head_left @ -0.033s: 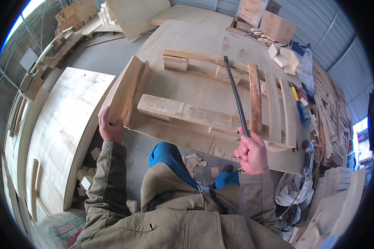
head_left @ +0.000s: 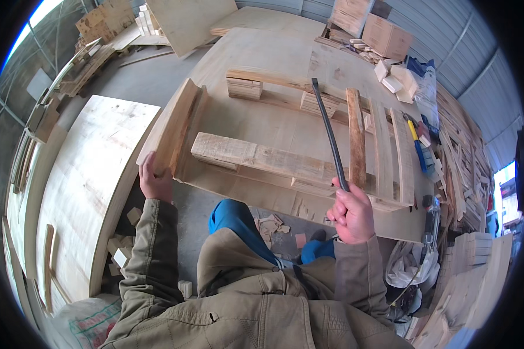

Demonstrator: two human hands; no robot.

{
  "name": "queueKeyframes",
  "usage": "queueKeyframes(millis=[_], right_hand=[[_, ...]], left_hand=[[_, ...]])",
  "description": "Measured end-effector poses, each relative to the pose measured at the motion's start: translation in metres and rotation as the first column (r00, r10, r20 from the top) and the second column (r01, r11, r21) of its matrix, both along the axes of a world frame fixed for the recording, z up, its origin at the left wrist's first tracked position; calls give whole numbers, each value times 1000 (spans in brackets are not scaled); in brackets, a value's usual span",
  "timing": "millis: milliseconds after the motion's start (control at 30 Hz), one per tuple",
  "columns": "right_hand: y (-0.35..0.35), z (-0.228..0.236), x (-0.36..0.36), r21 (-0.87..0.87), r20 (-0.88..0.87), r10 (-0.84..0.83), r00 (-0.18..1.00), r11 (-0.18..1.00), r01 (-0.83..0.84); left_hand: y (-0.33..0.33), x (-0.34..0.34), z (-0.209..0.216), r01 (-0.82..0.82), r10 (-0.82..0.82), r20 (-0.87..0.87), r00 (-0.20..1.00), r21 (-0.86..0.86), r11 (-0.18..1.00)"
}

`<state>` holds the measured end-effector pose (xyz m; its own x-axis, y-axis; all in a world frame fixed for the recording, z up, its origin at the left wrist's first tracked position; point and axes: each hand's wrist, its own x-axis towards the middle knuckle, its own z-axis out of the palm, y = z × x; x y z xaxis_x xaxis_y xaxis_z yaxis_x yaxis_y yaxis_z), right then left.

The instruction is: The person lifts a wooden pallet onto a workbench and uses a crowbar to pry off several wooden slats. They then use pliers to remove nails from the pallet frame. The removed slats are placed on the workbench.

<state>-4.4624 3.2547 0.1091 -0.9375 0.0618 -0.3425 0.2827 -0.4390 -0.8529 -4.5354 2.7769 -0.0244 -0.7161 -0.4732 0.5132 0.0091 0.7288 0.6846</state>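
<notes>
My right hand (head_left: 353,215) is closed around the lower end of a long black pry bar (head_left: 329,131). The bar slants up and away over a wooden pallet frame (head_left: 268,158), its flat tip by the far rail. At the left end of the frame, my left hand (head_left: 155,179) grips the near end of a wooden board (head_left: 167,131) standing on edge. Beside it stands another narrow board (head_left: 193,131). A rough-edged slat (head_left: 356,136) and two paler slats (head_left: 382,148) cross the frame on the right. Stacked wooden blocks (head_left: 244,88) sit beneath the far rail.
The frame lies on a plywood-topped table (head_left: 262,49). A yellow-and-blue handled tool (head_left: 416,144) rests at its right edge. Large plywood sheets (head_left: 93,157) stand to my left. A cardboard box (head_left: 388,36) sits at the back. Scrap wood (head_left: 460,145) piles up on the right.
</notes>
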Motion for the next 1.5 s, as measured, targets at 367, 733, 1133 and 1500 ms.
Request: queueKeyframes(millis=[367,733,1133,1500], right_hand=[[1,-4,10,-152,-86,-9,996,988,-4],[0,7,42,51,-405,-8,914,998,31],[-17,-49,54,243,-431,-200,880,913,326],[-7,-51,52,288,-369,-40,928,945,156]], left_hand=[[0,-9,-39,127,-127,45,991,0,992],[166,53,57,659,-640,-258,724,534,529],[301,89,111,734,-995,82,-60,679,11],[301,101,125,919,-949,267,167,305,248]])
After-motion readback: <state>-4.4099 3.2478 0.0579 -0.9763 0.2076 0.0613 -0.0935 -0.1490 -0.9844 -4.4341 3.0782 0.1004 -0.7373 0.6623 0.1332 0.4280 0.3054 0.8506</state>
